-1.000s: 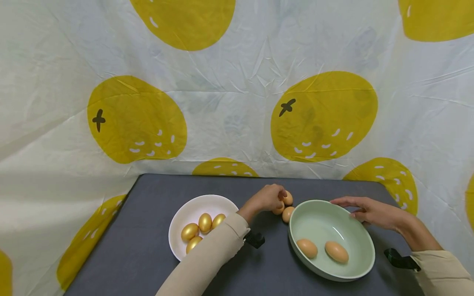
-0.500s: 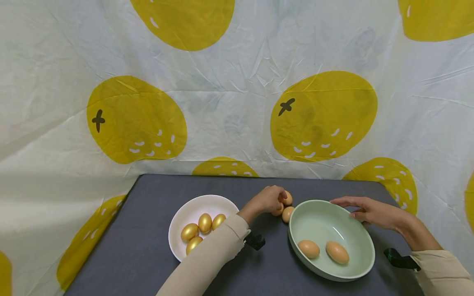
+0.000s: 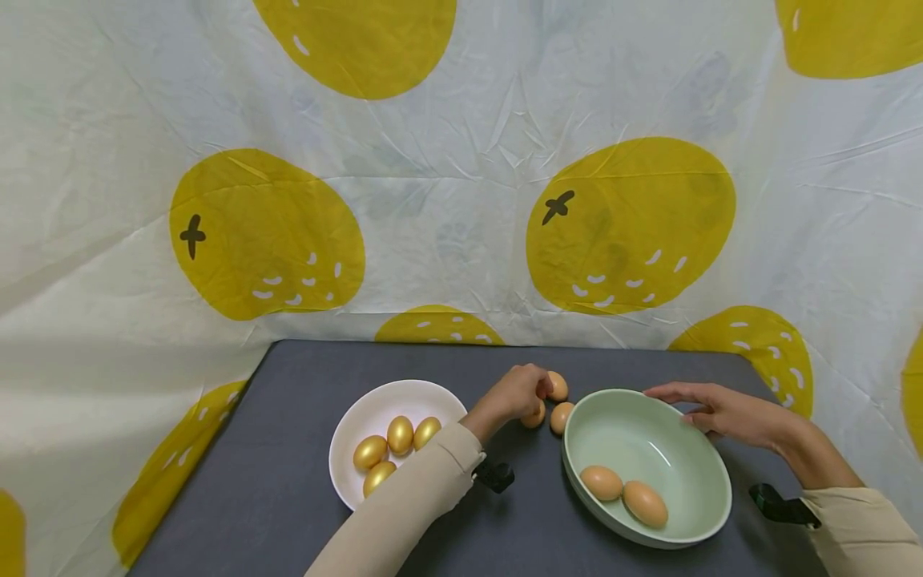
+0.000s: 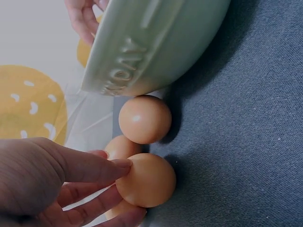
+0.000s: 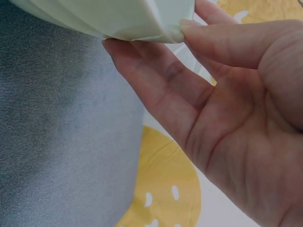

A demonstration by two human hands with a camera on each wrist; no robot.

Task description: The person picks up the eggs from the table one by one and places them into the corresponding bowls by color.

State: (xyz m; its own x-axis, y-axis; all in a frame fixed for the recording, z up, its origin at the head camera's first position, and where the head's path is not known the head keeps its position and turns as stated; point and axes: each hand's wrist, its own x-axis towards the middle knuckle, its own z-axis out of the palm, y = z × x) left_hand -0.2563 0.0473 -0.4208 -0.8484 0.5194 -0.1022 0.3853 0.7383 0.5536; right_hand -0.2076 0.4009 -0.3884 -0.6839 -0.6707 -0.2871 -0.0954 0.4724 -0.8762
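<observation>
My left hand (image 3: 513,394) pinches a brown egg (image 4: 146,179) between its thumb and fingers, low over the dark table. Beside it a second brown egg (image 4: 145,119) sits right at the wall of the green bowl (image 4: 156,52). Another egg (image 3: 558,386) lies just behind the fingertips, partly covered by them in the left wrist view. Between those fingers shows a brown rounded patch (image 4: 122,209), mostly hidden. On the far right rim of the bowl my right hand (image 3: 728,409) holds on, thumb at the edge and fingers beneath. Two brown eggs (image 3: 645,503) lie together inside the bowl.
A white bowl (image 3: 346,409) with several golden eggs (image 3: 400,434) stands to the left, partly behind my left sleeve (image 3: 404,513). The dark table (image 3: 238,481) ends at the back against a white cloth (image 3: 447,232) printed with yellow fruit.
My left hand has shifted slightly left with the egg, away from the other two. One egg in the green bowl has rolled left against its neighbour. The right hand stays put.
</observation>
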